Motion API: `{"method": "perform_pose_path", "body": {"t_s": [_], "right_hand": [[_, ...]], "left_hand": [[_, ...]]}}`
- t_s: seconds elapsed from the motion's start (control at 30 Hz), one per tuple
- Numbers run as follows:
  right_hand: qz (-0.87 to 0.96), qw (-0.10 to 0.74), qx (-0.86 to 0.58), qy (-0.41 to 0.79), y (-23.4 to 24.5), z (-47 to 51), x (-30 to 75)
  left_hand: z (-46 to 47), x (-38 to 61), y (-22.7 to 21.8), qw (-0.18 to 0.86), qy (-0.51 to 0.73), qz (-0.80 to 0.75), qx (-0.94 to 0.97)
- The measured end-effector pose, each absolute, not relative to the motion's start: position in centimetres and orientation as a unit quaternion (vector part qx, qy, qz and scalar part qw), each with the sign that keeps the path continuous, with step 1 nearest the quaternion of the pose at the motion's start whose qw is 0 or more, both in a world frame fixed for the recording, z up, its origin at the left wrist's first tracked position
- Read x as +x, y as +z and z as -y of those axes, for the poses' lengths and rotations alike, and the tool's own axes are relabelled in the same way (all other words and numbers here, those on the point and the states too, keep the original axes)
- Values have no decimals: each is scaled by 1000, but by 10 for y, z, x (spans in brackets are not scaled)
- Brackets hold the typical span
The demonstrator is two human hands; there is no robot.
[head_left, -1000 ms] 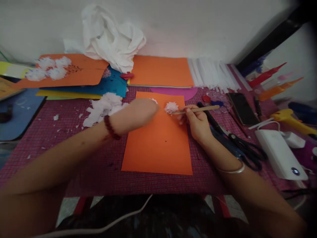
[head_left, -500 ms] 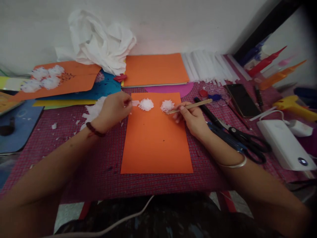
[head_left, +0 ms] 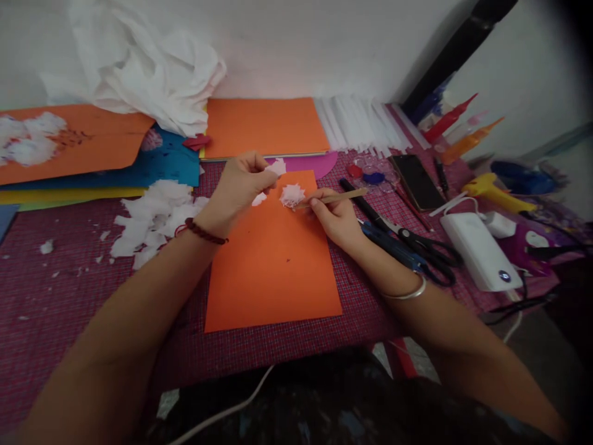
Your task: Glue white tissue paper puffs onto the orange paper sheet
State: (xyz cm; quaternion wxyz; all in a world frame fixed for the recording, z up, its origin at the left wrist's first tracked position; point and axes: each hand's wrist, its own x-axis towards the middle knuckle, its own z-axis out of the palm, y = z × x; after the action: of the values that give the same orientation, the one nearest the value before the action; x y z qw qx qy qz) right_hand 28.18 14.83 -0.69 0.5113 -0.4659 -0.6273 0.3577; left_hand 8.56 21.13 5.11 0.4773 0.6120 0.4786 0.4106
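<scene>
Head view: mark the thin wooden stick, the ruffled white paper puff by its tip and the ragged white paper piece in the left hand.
Thin wooden stick (head_left: 345,196): head view, shaft.
Ruffled white paper puff (head_left: 292,194): head view, centre.
Ragged white paper piece (head_left: 278,167): head view, exposed part.

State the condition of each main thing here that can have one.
Left hand: pinching a white paper piece
Right hand: holding a wooden stick
Orange sheet: lying flat
White tuft near the stick: ragged
Paper scraps: loosely heaped
White bundle: crumpled
Phone: screen dark
Scissors: lying down; open or shut unclear
</scene>
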Motion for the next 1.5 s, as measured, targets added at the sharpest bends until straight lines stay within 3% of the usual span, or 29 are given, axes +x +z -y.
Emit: {"method": "perform_pose_path", "body": {"t_s": [0.37,0.8,1.2,1.37,1.5], "right_hand": [[641,502,-488,315,-14,-150,284],[620,511,-497,328,-12,-157,284],[611,523,-509,307,-8,-153,284],[563,570,-518,299,0,-146,282],[597,536,-513,306,-2,-146,281]], "left_hand": [[-214,82,31,480,324,-487,654],[-204,86,41,377,193,-451,786],[-210,103,17,295,210,-517,776],[-210,105,16,277,212,-519,780],[-210,104,15,264,225,-502,792]]}}
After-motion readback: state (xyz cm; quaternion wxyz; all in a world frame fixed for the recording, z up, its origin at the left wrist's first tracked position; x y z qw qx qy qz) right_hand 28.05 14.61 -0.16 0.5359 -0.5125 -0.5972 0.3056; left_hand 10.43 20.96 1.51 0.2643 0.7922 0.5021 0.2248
